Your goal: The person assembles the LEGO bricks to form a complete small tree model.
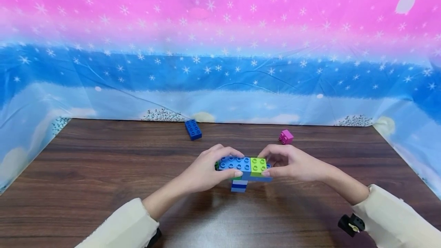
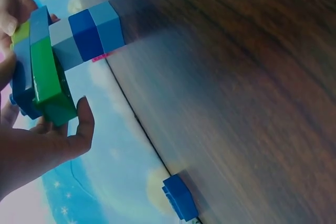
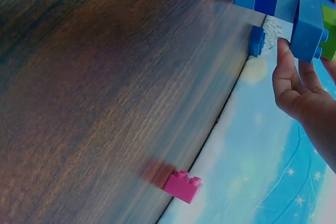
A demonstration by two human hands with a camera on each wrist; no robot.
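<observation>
Both hands hold one build of toy bricks in the middle of the head view. My left hand point(image 1: 204, 171) grips the long blue brick point(image 1: 235, 163) on top, thumb on the near side. Beside that brick sits a lime green brick point(image 1: 258, 166), pinched by my right hand point(image 1: 298, 163) with the thumb at its near corner. Under the top layer lie a green brick point(image 2: 47, 74) and another blue brick point(image 3: 306, 32). A short column point(image 1: 239, 186) of light and dark blue bricks stands below them. The far fingers are partly hidden behind the build.
A loose dark blue brick point(image 1: 193, 129) lies near the back edge of the brown wooden table point(image 1: 113, 156). Farther right is a small pink brick point(image 1: 286, 137), tipped on its side. A pink and blue snowflake cloth point(image 1: 220, 72) hangs behind and at both sides.
</observation>
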